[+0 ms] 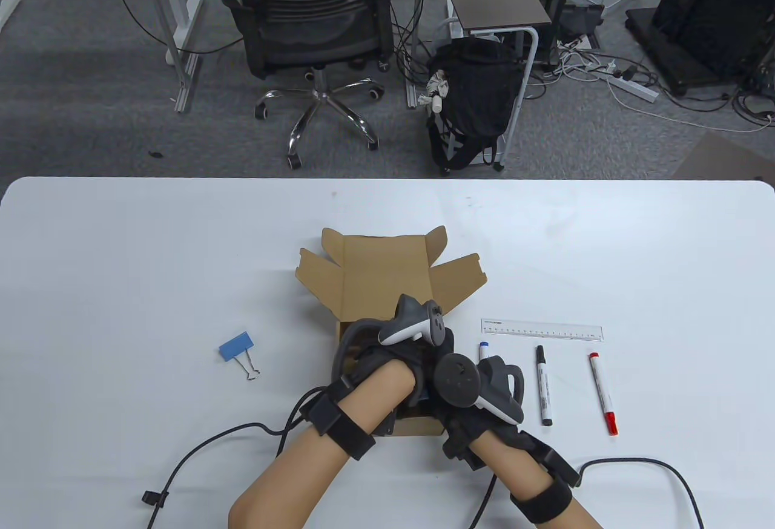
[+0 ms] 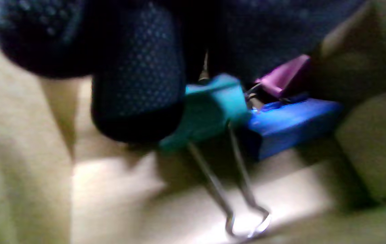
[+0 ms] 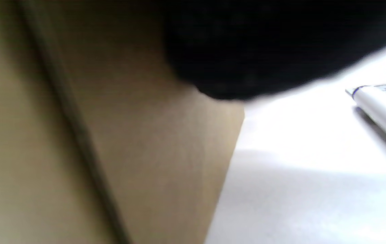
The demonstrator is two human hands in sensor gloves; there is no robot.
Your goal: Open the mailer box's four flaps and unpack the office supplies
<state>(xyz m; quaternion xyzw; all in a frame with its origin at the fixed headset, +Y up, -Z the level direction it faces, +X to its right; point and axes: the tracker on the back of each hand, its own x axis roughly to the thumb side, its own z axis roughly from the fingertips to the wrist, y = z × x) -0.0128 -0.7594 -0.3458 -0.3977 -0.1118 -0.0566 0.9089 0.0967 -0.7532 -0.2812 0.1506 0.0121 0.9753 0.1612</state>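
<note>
The brown mailer box [image 1: 387, 278] stands mid-table with its flaps spread open. My left hand [image 1: 390, 365] reaches down into the box. In the left wrist view its gloved fingers [image 2: 138, 84] pinch a teal binder clip [image 2: 210, 108], whose wire handles hang toward the box floor. A blue clip [image 2: 287, 125] and a purple clip [image 2: 282, 76] lie right beside it inside the box. My right hand [image 1: 466, 384] is against the box's right side. The right wrist view shows only dark glove [image 3: 264, 44] over the outer box wall [image 3: 128, 152], so its grip is hidden.
A blue binder clip [image 1: 237, 348] lies on the table left of the box. To the right lie a clear ruler [image 1: 542, 330], a blue-capped marker [image 1: 484, 348] partly under my right hand, a black marker [image 1: 544, 385] and a red marker [image 1: 603, 385].
</note>
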